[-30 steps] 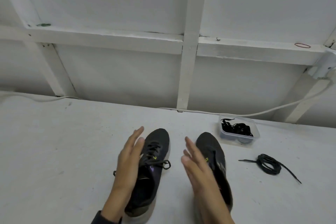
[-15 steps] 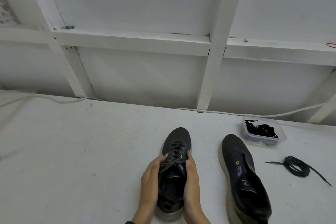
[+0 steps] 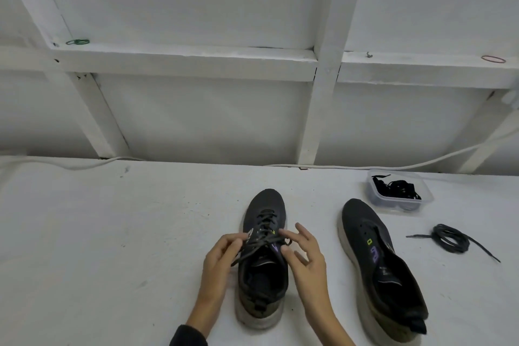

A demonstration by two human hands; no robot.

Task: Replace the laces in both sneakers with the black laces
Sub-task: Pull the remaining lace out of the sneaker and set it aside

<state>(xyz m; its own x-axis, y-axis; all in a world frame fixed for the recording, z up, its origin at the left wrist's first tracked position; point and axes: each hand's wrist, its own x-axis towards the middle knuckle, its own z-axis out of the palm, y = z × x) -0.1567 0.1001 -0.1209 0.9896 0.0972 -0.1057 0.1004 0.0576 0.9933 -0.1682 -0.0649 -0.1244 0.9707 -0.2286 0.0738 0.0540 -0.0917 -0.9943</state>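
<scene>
On my feed both hands are at the laced sneaker, which stands upright on the white table with its toe pointing away from me; the left hand sits against the shoe's left side, fingers curled, thumb and forefinger pinching one strand of the dark lace near the top eyelets, with the strand's end trailing down past the fingers; the right hand is at the shoe's right side, thumb and forefinger nipping a small loop of the same lace, its other fingers spread and lifted off the shoe; the lace runs criss-cross down the front of the shoe; a dark sleeve shows at the left wrist; to the right, apart from both hands, lies the unlaced sneaker, toe also away from me and set at a slight angle, its eyelets bare; beyond its toe, near it, stands a clear plastic tub holding a tangle of black laces; right of the unlaced sneaker, near but not touching, a coiled lace lies on the table with both ends trailing out; a white cable runs along the table's back edge below the white framed wall; on the frame's ledge I can make out a green rubber band at the left and a red rubber band at the right
</scene>
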